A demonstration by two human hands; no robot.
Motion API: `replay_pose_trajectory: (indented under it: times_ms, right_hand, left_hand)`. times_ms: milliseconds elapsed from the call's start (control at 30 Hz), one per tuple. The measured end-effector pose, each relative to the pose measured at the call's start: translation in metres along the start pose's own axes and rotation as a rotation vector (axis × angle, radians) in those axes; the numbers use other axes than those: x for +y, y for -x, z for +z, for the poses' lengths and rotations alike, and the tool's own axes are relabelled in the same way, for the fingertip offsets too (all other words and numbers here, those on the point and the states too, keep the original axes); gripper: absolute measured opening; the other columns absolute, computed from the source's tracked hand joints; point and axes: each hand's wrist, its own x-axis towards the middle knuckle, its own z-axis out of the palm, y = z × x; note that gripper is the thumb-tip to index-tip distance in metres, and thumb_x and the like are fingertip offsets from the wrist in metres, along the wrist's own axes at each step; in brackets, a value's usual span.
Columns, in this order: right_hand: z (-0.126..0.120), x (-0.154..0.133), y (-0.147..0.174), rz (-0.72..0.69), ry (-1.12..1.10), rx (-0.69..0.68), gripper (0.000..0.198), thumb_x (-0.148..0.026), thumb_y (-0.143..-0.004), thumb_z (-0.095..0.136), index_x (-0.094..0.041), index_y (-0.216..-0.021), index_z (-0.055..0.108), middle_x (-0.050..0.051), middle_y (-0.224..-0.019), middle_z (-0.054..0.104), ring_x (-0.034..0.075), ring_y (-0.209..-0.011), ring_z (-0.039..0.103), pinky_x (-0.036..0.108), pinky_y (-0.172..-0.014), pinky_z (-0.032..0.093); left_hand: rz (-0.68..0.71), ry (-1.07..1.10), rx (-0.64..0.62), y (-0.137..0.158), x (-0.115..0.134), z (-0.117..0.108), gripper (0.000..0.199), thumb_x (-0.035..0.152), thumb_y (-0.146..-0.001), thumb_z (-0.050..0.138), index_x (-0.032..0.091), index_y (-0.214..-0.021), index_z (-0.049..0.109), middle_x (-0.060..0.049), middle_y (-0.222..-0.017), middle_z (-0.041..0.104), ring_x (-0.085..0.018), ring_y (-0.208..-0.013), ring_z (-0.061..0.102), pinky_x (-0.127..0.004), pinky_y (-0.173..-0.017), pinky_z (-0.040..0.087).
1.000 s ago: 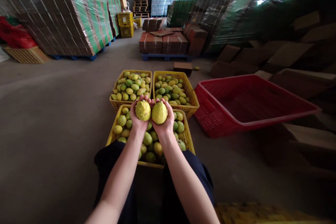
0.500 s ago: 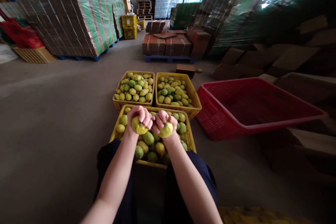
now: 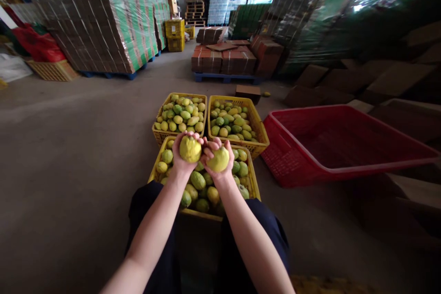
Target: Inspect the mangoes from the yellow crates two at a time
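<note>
My left hand (image 3: 179,155) is curled around a yellow lemon (image 3: 190,149), palm turned up so the fruit shows. Beside it, my right hand (image 3: 228,161) grips another yellow lemon (image 3: 218,160) with its fingers bent over the side. Both hands are held above a yellow crate (image 3: 255,179) between my knees, which is filled with green and yellow lemons (image 3: 197,180). Part of that crate's contents is hidden behind my hands and forearms.
Two more yellow crates of lemons, a left one (image 3: 155,134) and a right one (image 3: 263,138), stand just beyond. A large red crate (image 3: 285,161) sits at the right. Strapped cardboard (image 3: 237,62) lies on a blue pallet farther back. Wrapped stacks (image 3: 134,18) rise at the sides.
My left hand has rolled over, from knuckles up to palm up, exposing more of its lemon. My right hand has also turned its lemon upward a little. The view has shifted slightly left.
</note>
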Motion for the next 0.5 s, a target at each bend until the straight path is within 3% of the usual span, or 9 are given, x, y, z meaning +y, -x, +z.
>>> replay_pose_trajectory:
  times_ms: [100,167,333,500]
  right_hand:
    - [0.004,0.003,-0.007,-0.069,-0.073,0.213,0.012,-0.035,-0.09,0.055,-0.025,-0.088,0.062,-0.003,-0.084,0.072,0.012,-0.072,0.068,0.025,-0.065,0.059]
    - [-0.001,0.004,-0.013,-0.106,-0.08,0.277,0.016,-0.033,-0.092,0.052,-0.027,-0.1,0.064,0.0,-0.094,0.073,0.015,-0.085,0.07,0.029,-0.07,0.06]
    - [-0.021,0.004,-0.027,-0.107,-0.135,0.479,0.028,-0.034,-0.098,0.038,-0.021,-0.094,0.062,0.005,-0.086,0.071,0.018,-0.092,0.069,0.032,-0.072,0.062]
    - [-0.029,0.004,-0.035,-0.193,-0.159,0.553,0.026,-0.036,-0.099,0.04,-0.022,-0.089,0.059,0.002,-0.085,0.068,0.014,-0.085,0.067,0.031,-0.076,0.063]
  left_hand:
    - [-0.003,0.135,0.117,-0.01,-0.006,0.0,0.045,0.03,-0.097,0.027,0.021,-0.076,0.066,-0.005,-0.08,0.067,-0.015,-0.078,0.065,-0.029,-0.085,0.052]
    - [-0.062,0.111,0.212,-0.017,-0.011,-0.003,0.046,0.029,-0.097,0.026,0.02,-0.078,0.066,-0.007,-0.083,0.069,-0.016,-0.082,0.066,-0.028,-0.082,0.053]
    - [-0.098,0.003,0.34,-0.029,-0.024,-0.015,0.044,0.023,-0.095,0.027,0.019,-0.075,0.066,-0.007,-0.071,0.066,-0.019,-0.076,0.068,-0.031,-0.079,0.056]
    - [-0.091,-0.089,0.387,-0.037,-0.034,-0.025,0.039,0.019,-0.091,0.033,0.024,-0.075,0.069,-0.009,-0.069,0.069,-0.022,-0.08,0.07,-0.033,-0.083,0.055]
